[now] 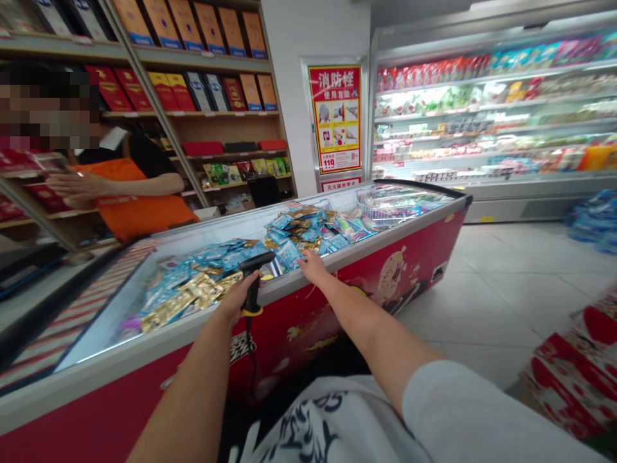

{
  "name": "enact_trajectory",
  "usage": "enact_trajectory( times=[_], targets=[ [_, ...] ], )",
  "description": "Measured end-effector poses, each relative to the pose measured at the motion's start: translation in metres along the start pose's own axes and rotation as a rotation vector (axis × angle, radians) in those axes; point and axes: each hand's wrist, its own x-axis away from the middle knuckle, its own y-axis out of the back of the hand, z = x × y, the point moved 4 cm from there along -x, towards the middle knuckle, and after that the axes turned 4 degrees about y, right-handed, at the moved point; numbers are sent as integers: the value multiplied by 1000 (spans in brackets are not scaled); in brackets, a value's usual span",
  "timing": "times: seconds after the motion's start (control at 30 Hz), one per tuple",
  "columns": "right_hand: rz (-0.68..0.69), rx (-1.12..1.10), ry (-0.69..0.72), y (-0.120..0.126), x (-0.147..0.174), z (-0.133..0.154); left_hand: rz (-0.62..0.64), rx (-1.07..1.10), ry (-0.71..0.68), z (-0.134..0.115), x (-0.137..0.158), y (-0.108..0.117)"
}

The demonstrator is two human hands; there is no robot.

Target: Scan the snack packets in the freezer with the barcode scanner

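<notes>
My left hand [241,297] is wrapped round the handle of a black barcode scanner [252,283] with a yellow trim at its base. Its head points right, toward a blue ice cream packet [289,254]. My right hand [313,267] pinches the near edge of that packet over the front rim of a chest freezer [357,254]. Inside the freezer lie heaps of blue packets [231,254] and gold packets [202,290]. The scanner's cord hangs down along the red front panel.
Behind the freezer at left stands a person in an orange apron [144,206], hands together. Shelves of boxes [212,90] rise behind. A lit refrigerated display [491,122] stands at back right. Red-and-white cartons [569,386] are on the floor at right, with blue-wrapped packs [595,222] farther back.
</notes>
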Motion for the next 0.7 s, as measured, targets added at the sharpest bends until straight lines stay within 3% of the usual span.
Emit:
enact_trajectory(
  times=[0.23, 0.33, 0.43, 0.57, 0.7],
  targets=[
    [-14, -73, -22, 2, 0, 3, 12, 17, 4, 4, -2, 3],
    [-44, -257, -140, -1, -3, -3, 19, 16, -26, 2, 0, 2],
    [-201, -467, -287, 3, -7, -14, 27, 5, -37, 0, 2, 2],
    [-463, -585, -453, 18, -10, -33, 36, -15, -46, 0, 3, 2],
    [-495, -597, -499, 27, -13, -41, 25, -18, -88, 1, 1, 2]
  ],
)
